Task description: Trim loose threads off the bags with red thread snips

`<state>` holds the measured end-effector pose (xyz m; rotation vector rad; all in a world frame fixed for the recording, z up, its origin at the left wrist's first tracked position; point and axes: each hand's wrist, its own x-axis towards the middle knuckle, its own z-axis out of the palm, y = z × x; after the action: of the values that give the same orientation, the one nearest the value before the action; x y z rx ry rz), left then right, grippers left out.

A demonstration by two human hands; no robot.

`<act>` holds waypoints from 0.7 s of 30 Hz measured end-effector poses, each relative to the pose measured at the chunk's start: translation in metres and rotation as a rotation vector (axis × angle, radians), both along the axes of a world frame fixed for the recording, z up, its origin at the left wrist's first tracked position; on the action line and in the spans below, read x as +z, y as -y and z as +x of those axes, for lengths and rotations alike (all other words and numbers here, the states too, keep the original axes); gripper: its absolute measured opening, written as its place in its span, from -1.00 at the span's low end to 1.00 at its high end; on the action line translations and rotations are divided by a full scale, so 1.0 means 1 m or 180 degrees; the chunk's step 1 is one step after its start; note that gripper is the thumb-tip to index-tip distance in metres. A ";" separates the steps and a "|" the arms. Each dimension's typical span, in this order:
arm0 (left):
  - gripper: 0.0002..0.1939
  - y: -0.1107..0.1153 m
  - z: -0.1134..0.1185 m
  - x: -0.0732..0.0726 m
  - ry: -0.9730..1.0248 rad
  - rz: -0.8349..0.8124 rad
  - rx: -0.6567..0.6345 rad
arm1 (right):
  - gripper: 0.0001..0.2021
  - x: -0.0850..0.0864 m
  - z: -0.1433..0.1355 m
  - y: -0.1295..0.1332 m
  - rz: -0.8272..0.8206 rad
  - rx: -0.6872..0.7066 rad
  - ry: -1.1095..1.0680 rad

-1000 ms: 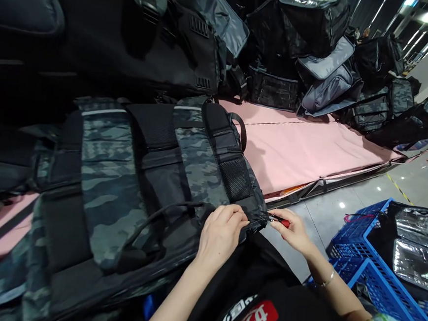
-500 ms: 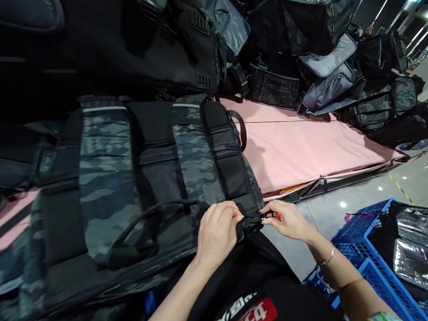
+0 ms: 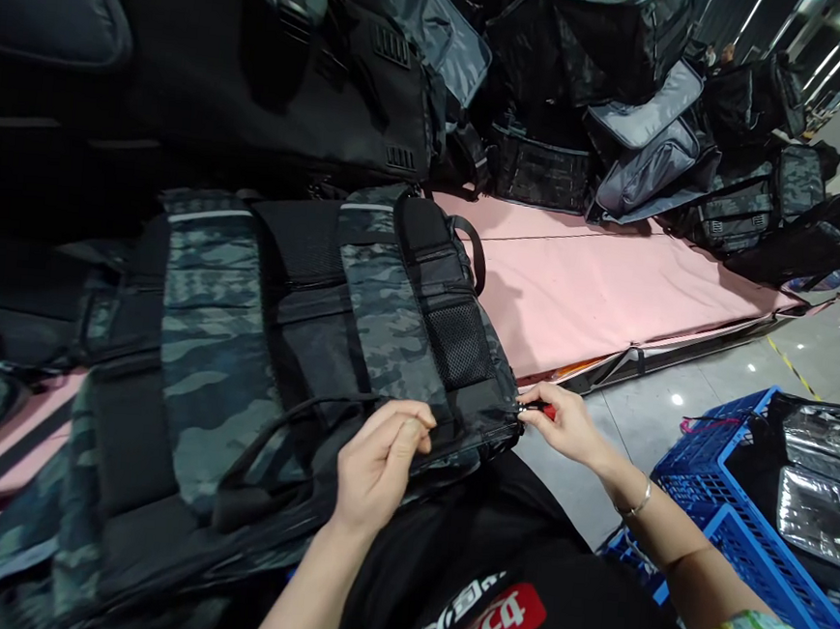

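A black and camouflage backpack [image 3: 310, 316] lies with its straps up in front of me. My left hand [image 3: 384, 457] is closed above its near edge, thumb against the fingers; whatever it may pinch is too small to make out. At the backpack's near right corner my right hand [image 3: 564, 423] is closed on a small tool with a red handle [image 3: 547, 411], its dark tip touching the corner. A mesh pocket [image 3: 458, 342] shows just behind that corner.
The backpack rests on a pink-covered table [image 3: 597, 280]. More black and grey bags [image 3: 644, 138] are piled at the back. Blue crates [image 3: 713, 473] with silver-lined bags stand on the floor at the right. A large black bag [image 3: 214, 66] rises at the upper left.
My left hand has moved left, away from the corner and my right hand. My right hand has shifted slightly and still holds the red-handled tool.
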<state>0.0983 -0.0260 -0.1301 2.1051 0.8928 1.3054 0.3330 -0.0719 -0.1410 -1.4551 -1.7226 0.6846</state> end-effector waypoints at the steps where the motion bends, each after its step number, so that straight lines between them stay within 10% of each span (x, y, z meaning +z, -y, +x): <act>1: -0.77 -0.001 -0.005 0.001 -0.0181 0.0104 -0.0103 | -0.92 -0.003 0.001 0.001 -0.0031 -0.0047 -0.0048; 9: -0.64 -0.010 -0.002 -0.003 -0.2192 0.1479 -0.0165 | -0.87 -0.007 -0.003 0.000 0.0044 -0.0133 0.0018; 21: -0.95 -0.006 0.013 -0.010 -0.1663 0.1461 0.0560 | -0.91 -0.003 -0.015 -0.007 0.0083 0.0130 0.0658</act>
<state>0.1109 -0.0200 -0.1401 2.8673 1.0823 1.1362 0.3176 -0.0646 -0.1440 -1.5199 -1.9155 0.5463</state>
